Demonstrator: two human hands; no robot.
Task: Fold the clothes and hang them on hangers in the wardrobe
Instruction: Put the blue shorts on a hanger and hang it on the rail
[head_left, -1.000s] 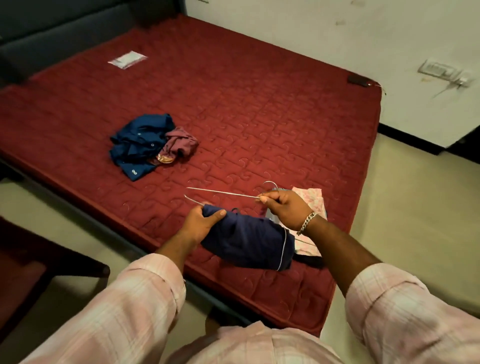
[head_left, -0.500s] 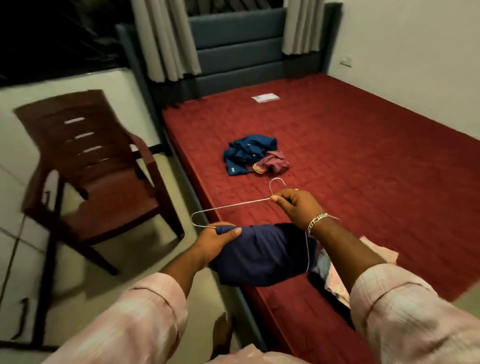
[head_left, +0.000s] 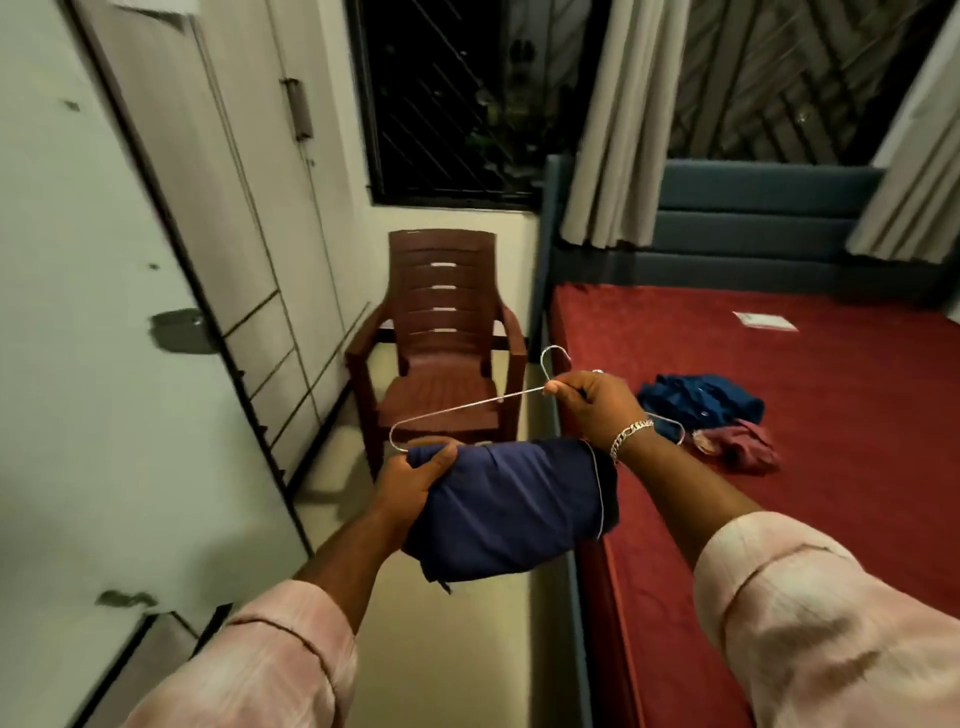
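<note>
We're mid-carry: folded navy garment (head_left: 514, 509) draped over the wire hanger (head_left: 467, 408), held between both hands. Right hand (head_left: 597, 410) pinches the hanger just under its hook; left hand (head_left: 415, 478) grips the garment's left end at the hanger's corner. Wardrobe doors (head_left: 223, 218), left of the hands, look closed, though blur makes that uncertain. Next move likely needs one hand freed for a door.

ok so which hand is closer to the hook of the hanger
Right. The right hand pinches the wire hanger just below its hook. The left hand is lower, at the hanger's far left end, gripping the folded navy garment.
</note>
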